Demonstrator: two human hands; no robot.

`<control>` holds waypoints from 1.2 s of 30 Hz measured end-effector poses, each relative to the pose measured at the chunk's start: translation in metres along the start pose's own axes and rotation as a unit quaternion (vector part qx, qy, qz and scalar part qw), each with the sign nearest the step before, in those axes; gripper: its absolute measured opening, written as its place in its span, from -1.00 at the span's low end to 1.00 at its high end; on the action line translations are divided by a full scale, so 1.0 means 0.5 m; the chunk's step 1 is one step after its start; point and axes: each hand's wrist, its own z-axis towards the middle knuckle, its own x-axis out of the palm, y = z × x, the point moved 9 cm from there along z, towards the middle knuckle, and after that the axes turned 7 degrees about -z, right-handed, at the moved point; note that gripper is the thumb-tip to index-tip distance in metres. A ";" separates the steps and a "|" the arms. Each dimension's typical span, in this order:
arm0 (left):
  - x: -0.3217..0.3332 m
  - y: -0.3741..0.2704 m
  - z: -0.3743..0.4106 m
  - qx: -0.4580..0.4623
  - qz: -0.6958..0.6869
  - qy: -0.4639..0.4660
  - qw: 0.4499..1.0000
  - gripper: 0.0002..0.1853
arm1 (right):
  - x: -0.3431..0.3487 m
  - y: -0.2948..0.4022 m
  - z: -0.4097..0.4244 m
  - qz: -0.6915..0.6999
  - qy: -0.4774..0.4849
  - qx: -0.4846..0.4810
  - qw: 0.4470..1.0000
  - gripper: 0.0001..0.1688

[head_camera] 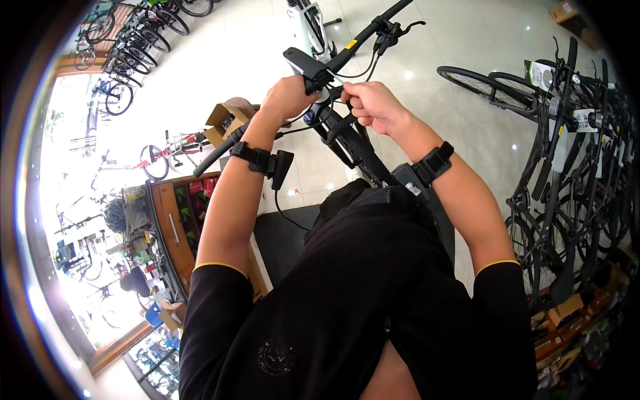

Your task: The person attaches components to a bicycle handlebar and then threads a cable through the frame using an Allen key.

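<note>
A white bicycle (303,27) stands before me, its front wheel (357,145) pointing towards my legs. My left hand (290,100) is closed around the black stem area at the middle of the handlebar (370,35); its fingertips are partly hidden. In my right hand (375,105), thumb and forefinger pinch a thin metal tool (336,76), perhaps a hex key, whose tip reaches the side of the stem (312,65). Black cables (300,129) curve below the bar. A brake lever (412,26) sits on the far grip side.
Many parked bicycles (565,130) crowd the right side, and more line the upper left. An open cardboard box (217,120) lies left of the handlebar. A wooden cabinet (172,225) with cluttered parts stands at the left. A dark mat (280,245) lies beneath me.
</note>
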 end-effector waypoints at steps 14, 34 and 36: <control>0.013 0.013 0.015 -0.016 -0.038 0.013 0.999 -0.44 | -0.018 0.005 -0.069 -0.524 -0.188 -0.236 0.796 -0.67; 0.046 0.036 0.048 0.013 -0.106 0.086 0.991 -0.53 | 0.093 -0.003 -0.088 -0.720 -0.241 -0.331 0.560 -0.88; 0.046 0.045 0.047 0.003 -0.099 0.069 0.993 -0.53 | 0.051 -0.006 -0.061 -0.531 -0.231 -0.339 0.742 -0.84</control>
